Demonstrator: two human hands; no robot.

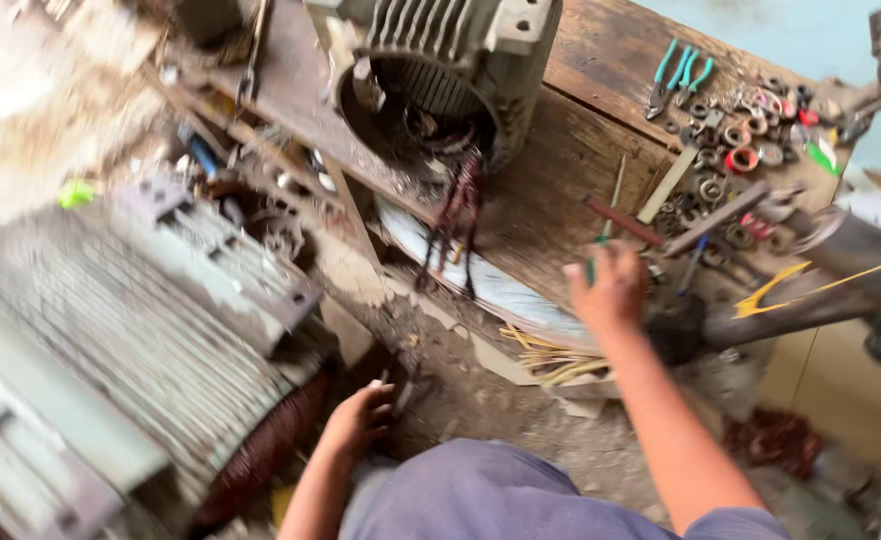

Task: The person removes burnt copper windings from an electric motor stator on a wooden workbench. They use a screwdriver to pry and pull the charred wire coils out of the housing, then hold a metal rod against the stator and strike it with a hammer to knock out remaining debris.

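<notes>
1. The right hand [608, 290] has its grip closed around a green-handled tool [593, 256] at the table [560, 170] edge
2. The left hand [360, 418] rests low beside a large ribbed motor [110, 330]; I cannot tell whether its grip is together or apart
3. Just beyond the tool lie washers and rings [740, 135] and teal-handled pliers [675, 75]
4. An open motor housing [440, 70] stands on the table, wires [455, 220] hanging

A motor housing [450, 75] stands on the workbench [580, 170], with pliers [675, 78] and rings [740, 140] to its right.
</notes>
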